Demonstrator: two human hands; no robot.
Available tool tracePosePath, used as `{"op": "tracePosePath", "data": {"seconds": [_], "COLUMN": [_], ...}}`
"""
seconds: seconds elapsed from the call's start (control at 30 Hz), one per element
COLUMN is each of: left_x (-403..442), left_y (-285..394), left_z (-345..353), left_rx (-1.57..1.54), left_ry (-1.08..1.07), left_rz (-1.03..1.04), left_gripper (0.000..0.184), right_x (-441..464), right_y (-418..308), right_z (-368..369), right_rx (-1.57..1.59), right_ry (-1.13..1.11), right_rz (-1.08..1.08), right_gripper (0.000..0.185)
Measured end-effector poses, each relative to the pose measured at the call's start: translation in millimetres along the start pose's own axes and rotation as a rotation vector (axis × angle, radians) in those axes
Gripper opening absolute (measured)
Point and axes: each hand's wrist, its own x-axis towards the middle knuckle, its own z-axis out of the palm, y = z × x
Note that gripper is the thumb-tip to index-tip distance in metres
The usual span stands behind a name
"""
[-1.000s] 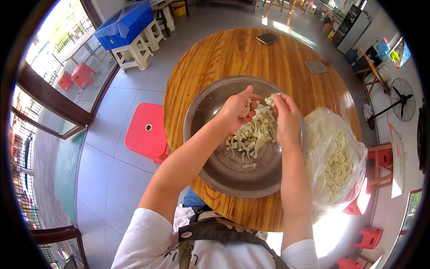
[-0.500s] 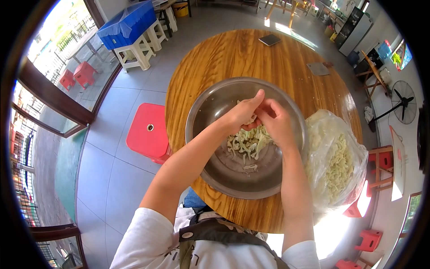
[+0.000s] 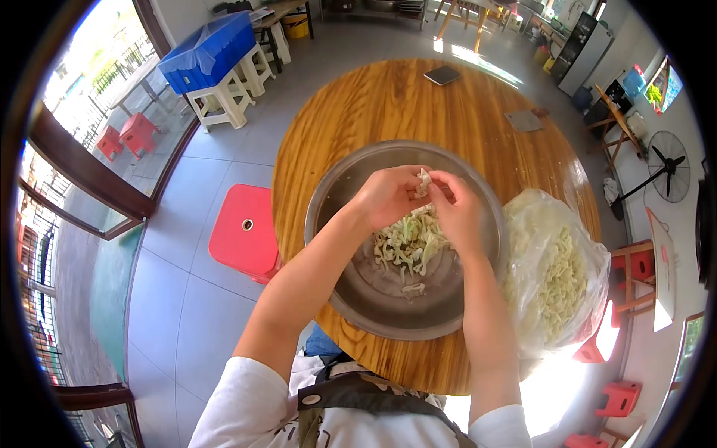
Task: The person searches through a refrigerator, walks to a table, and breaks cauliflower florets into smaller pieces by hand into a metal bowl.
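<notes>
Above a wide steel bowl (image 3: 351,302), my two hands meet at a small whitish vegetable piece (image 3: 423,183). My left hand (image 3: 390,196) has its fingers curled around the piece from the left. From the right, my right hand (image 3: 454,205) pinches it between thumb and fingers. Below them, a loose heap of pale green and white vegetable pieces (image 3: 414,243) lies in the bowl, with a few bits apart from it nearer me. They look like cauliflower or cabbage, but I cannot tell which. My fingers partly cover the held piece.
A clear plastic bag (image 3: 556,272) of pale shredded vegetable stands right of the bowl on the round wooden table (image 3: 358,104). A dark flat device (image 3: 442,75) and a grey flat piece (image 3: 524,121) lie towards the far side. A red stool (image 3: 243,231) stands at the left.
My fingers have shifted around the vegetable piece, which now shows between my fingertips. My left thumb no longer points up. The whole view has tilted slightly, so the table sits lower.
</notes>
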Motion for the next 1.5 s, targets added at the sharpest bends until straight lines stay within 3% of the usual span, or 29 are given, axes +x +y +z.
{"op": "tracePosePath", "data": {"seconds": [0.1,0.23,0.37,0.43,0.53,0.63,0.73,0.93,1.03,1.27,1.5], "left_x": [4.5,-1.3,-1.4,-1.5,0.6,-0.8,-2.1,0.3,5.6,13.2,4.3], "left_y": [-5.7,-5.9,-6.7,-4.7,-4.0,-0.6,1.2,-3.0,-9.6,-14.7,-5.7], "left_z": [-2.1,6.6,7.5,7.8,5.5,5.8,5.6,8.5,0.6,-16.5,-0.9], "left_rx": [0.04,0.254,0.355,0.275,0.18,0.143,0.147,0.241,0.293,0.345,0.388], "left_ry": [-0.049,0.083,0.164,0.165,0.189,0.188,0.176,0.275,0.351,0.366,0.502], "left_rz": [0.023,0.062,0.125,0.081,0.026,0.028,0.051,0.033,0.155,0.314,0.288], "left_gripper": [0.027,0.025,0.025,0.023,0.023,0.023,0.023,0.026,0.031,0.041,0.027], "right_x": [3.2,0.4,-0.9,2.7,6.1,5.6,3.8,2.5,2.8,3.3,2.8], "right_y": [-2.8,-13.8,-21.0,-11.0,-10.3,-5.8,-17.3,-11.5,-9.7,-7.4,-2.4], "right_z": [-7.6,-7.2,-7.3,-8.3,-12.4,-15.6,-15.1,-2.3,-4.9,-8.8,-9.9], "right_rx": [0.159,0.052,0.164,0.22,0.461,0.185,-0.148,0.311,0.268,0.094,0.025], "right_ry": [0.062,0.001,-0.032,0.009,0.13,0.178,0.036,0.004,0.169,0.206,0.181], "right_rz": [0.158,0.189,0.15,0.129,0.265,0.313,0.365,0.067,0.081,0.07,0.056], "right_gripper": [0.016,0.02,0.024,0.025,0.026,0.026,0.027,0.021,0.017,0.011,0.015]}}
